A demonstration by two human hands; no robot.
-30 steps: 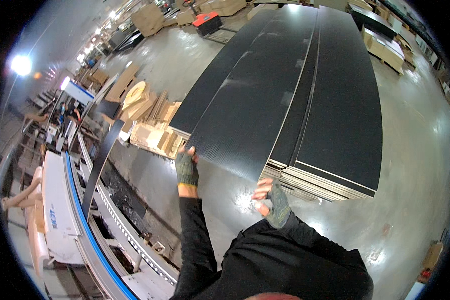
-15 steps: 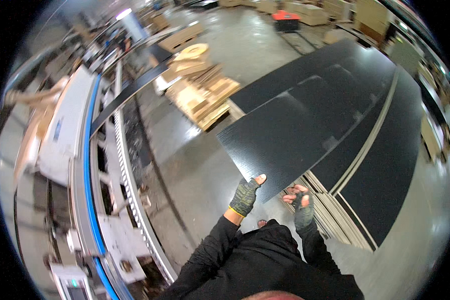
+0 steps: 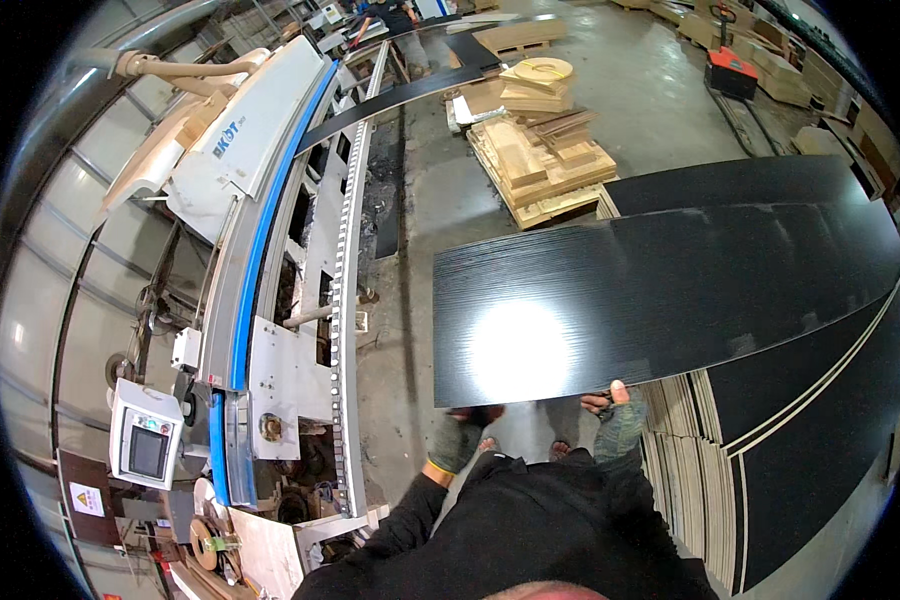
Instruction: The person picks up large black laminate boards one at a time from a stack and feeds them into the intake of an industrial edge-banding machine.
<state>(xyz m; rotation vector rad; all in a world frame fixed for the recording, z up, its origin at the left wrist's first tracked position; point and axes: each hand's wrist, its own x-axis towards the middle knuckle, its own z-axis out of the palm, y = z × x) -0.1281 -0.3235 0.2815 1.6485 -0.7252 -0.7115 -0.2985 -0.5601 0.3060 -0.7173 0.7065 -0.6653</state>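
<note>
A long black wood-grain panel [image 3: 660,290] stretches from in front of me to the far right, its near left end reflecting a bright light. My right hand [image 3: 618,428], in a dark fingerless glove, grips the panel's near edge, thumb on top and fingers curled below. By the near left corner, my left hand [image 3: 456,440], also gloved, reaches under the same edge; the panel hides part of its fingers. A stack of black-faced boards [image 3: 815,460] with pale edges lies at right, partly beneath the panel.
Along the left runs a white and blue machine [image 3: 232,190] with a roller rail [image 3: 345,300] and a control screen box [image 3: 148,445]. A narrow black strip [image 3: 400,103] lies across it. Ahead sits a pallet of wooden pieces [image 3: 540,165]; a red pallet jack [image 3: 732,75] stands farther right.
My view has turned left, and the panel now lies more crosswise before me. The left hand has gone from the panel's end to under its near edge; the right hand now grips that edge.
</note>
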